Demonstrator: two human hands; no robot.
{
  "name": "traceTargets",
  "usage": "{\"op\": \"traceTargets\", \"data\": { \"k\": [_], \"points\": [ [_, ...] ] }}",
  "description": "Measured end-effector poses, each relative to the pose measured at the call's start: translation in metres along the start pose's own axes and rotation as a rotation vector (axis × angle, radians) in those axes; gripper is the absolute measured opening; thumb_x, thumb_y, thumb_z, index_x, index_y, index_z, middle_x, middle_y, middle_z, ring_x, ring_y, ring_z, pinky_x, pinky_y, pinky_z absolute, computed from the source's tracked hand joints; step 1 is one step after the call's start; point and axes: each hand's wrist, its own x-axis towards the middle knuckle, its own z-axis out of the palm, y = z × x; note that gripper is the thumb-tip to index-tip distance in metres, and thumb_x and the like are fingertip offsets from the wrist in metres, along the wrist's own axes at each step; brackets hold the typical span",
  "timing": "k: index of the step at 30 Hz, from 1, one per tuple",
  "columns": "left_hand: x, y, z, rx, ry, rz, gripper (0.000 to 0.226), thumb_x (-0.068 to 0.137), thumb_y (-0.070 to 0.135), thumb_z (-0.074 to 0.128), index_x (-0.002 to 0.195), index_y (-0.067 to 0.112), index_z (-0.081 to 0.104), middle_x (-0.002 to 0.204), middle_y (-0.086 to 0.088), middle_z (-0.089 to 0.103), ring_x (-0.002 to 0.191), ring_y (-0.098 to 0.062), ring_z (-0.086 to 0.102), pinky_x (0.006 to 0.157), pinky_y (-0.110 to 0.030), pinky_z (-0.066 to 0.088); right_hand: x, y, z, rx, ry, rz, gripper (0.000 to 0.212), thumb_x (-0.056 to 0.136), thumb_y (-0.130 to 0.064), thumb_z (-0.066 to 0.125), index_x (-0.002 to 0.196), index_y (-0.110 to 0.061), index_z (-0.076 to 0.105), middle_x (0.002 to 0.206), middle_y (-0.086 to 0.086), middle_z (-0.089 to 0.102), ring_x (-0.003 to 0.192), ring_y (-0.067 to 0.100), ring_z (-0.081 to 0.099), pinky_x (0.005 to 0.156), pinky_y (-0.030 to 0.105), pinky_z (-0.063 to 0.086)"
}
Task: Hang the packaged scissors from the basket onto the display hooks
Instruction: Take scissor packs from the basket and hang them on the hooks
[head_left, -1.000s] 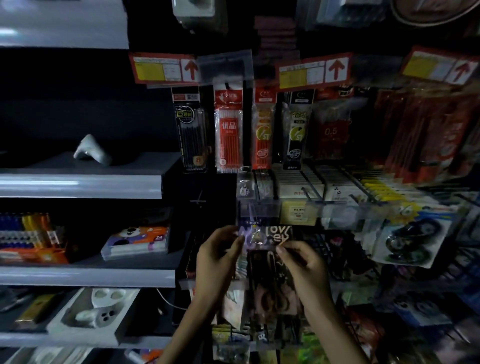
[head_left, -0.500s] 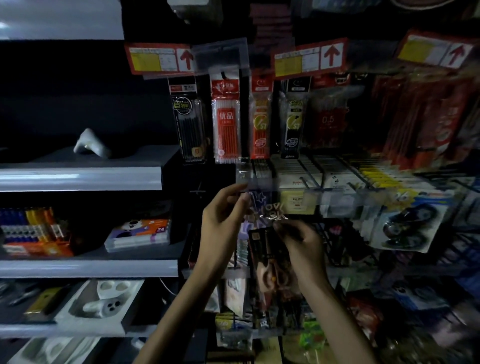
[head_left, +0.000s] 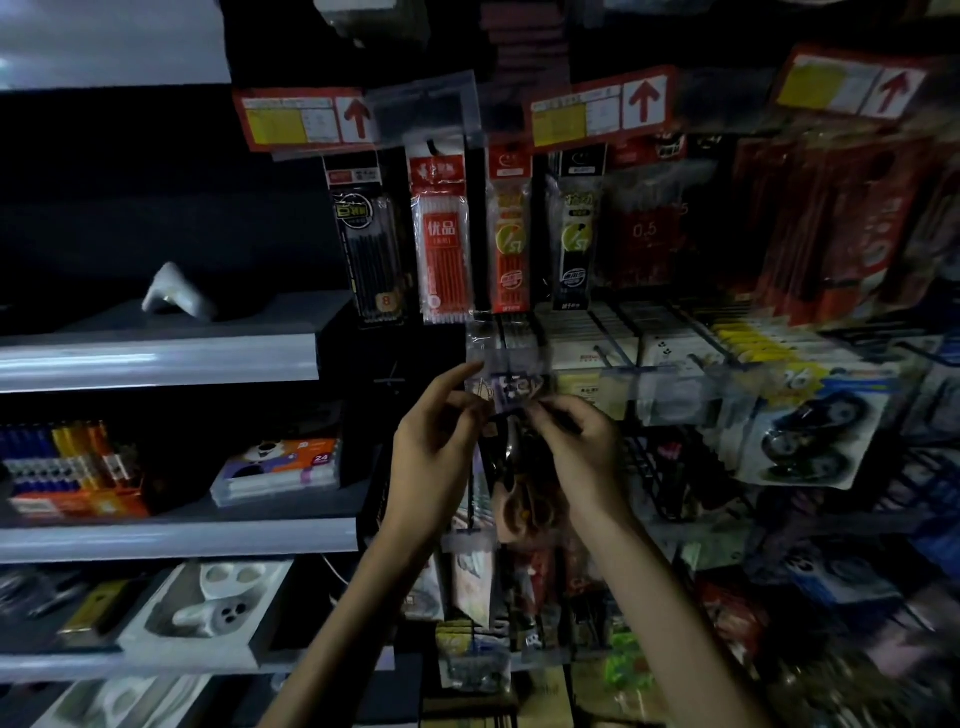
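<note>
A packaged pair of scissors (head_left: 511, 483) hangs upright between both hands at the centre of the dim display wall. Its printed header card sits just under a clear price-tag holder (head_left: 506, 358) at the tip of a hook. My left hand (head_left: 434, 457) pinches the left side of the header, with the forefinger stretched up to the tag holder. My right hand (head_left: 582, 447) pinches the header's right side from the front. The hook's wire is hidden behind the card and fingers. The basket is out of view.
Refill packs (head_left: 441, 239) hang above under red arrow price tags (head_left: 306, 122). Rows of hooks with carded goods and correction tapes (head_left: 810, 436) fill the right. Grey shelves (head_left: 156, 358) with boxed stationery stand at the left. More packets hang below my wrists.
Both hands have lifted the scissors pack from below the price-tag holder up to it. My left forefinger now reaches the holder.
</note>
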Motion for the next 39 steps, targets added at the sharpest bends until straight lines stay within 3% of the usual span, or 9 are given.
{"op": "traceTargets", "data": {
  "k": [4,9,15,20,24,29,32,35,39],
  "points": [
    [-0.001,-0.003,-0.001,0.007,-0.013,-0.008,0.045,0.103,0.002,0.056,0.141,0.026,0.062,0.085,0.007,0.069,0.078,-0.005,0.064,0.075,-0.018,0.049,0.01,-0.004,0.008,-0.012,0.005,-0.004,0.01,0.091,-0.031,0.076,0.088,-0.022,0.076,0.085,-0.007,0.077,0.082,0.005,0.071,0.074,0.024,0.053],
    [-0.003,-0.005,-0.005,0.009,-0.019,-0.003,0.048,0.103,0.001,0.056,0.141,0.028,0.062,0.088,-0.001,0.07,0.083,-0.015,0.067,0.076,-0.019,0.051,0.011,0.004,0.013,-0.026,0.006,0.029,0.015,0.09,-0.034,0.077,0.092,-0.019,0.076,0.088,-0.004,0.077,0.085,0.009,0.071,0.079,0.033,0.057],
    [-0.002,-0.007,-0.003,-0.007,-0.027,-0.011,0.049,0.103,-0.001,0.055,0.143,0.028,0.06,0.089,0.009,0.068,0.084,-0.004,0.066,0.075,-0.015,0.048,0.013,0.001,0.015,-0.02,0.029,0.029,0.014,0.09,-0.034,0.077,0.089,-0.02,0.076,0.086,-0.004,0.077,0.084,0.01,0.071,0.076,0.029,0.056],
    [-0.003,-0.007,-0.004,-0.016,-0.021,-0.016,0.051,0.103,-0.001,0.057,0.142,0.032,0.06,0.092,0.001,0.071,0.091,-0.019,0.071,0.08,-0.026,0.056,0.012,-0.001,0.015,-0.028,0.041,0.022,0.014,0.091,-0.033,0.076,0.085,-0.02,0.074,0.082,-0.004,0.076,0.079,0.01,0.071,0.071,0.027,0.053],
    [-0.003,-0.01,-0.003,-0.021,-0.02,-0.024,0.051,0.103,0.0,0.058,0.142,0.032,0.06,0.091,0.002,0.07,0.088,-0.011,0.07,0.078,-0.019,0.053,0.01,-0.001,0.015,-0.022,0.045,0.027,0.016,0.09,-0.033,0.076,0.085,-0.019,0.074,0.082,-0.002,0.076,0.079,0.011,0.071,0.074,0.031,0.055],
    [-0.006,-0.012,-0.003,-0.035,-0.035,-0.037,0.051,0.104,0.002,0.056,0.143,0.034,0.059,0.094,-0.001,0.071,0.093,-0.02,0.072,0.084,-0.026,0.058,0.01,-0.004,0.018,-0.013,0.046,0.03,0.016,0.09,-0.036,0.076,0.087,-0.02,0.075,0.083,-0.003,0.076,0.081,0.013,0.072,0.074,0.03,0.057],
    [-0.007,-0.011,-0.002,-0.062,-0.039,-0.043,0.054,0.103,-0.001,0.056,0.144,0.033,0.058,0.093,-0.006,0.071,0.087,-0.023,0.07,0.079,-0.022,0.055,0.009,0.0,0.016,-0.01,0.043,0.038,0.017,0.09,-0.033,0.077,0.085,-0.017,0.074,0.082,0.001,0.076,0.081,0.019,0.072,0.073,0.035,0.055],
    [-0.005,-0.011,-0.003,-0.067,-0.045,-0.042,0.055,0.102,-0.003,0.056,0.145,0.033,0.058,0.094,-0.008,0.07,0.091,-0.032,0.068,0.078,-0.022,0.053,0.008,-0.001,0.015,0.011,0.04,0.039,0.015,0.091,-0.031,0.076,0.086,-0.017,0.075,0.082,0.0,0.076,0.08,0.016,0.072,0.072,0.031,0.055],
    [-0.004,-0.011,-0.003,-0.024,-0.038,-0.024,0.053,0.102,-0.001,0.057,0.144,0.033,0.059,0.094,-0.002,0.071,0.092,-0.02,0.071,0.084,-0.022,0.056,0.01,-0.005,0.016,-0.02,0.063,0.022,0.016,0.091,-0.033,0.075,0.084,-0.018,0.074,0.081,-0.002,0.075,0.079,0.014,0.07,0.069,0.028,0.054]
  ]
}}
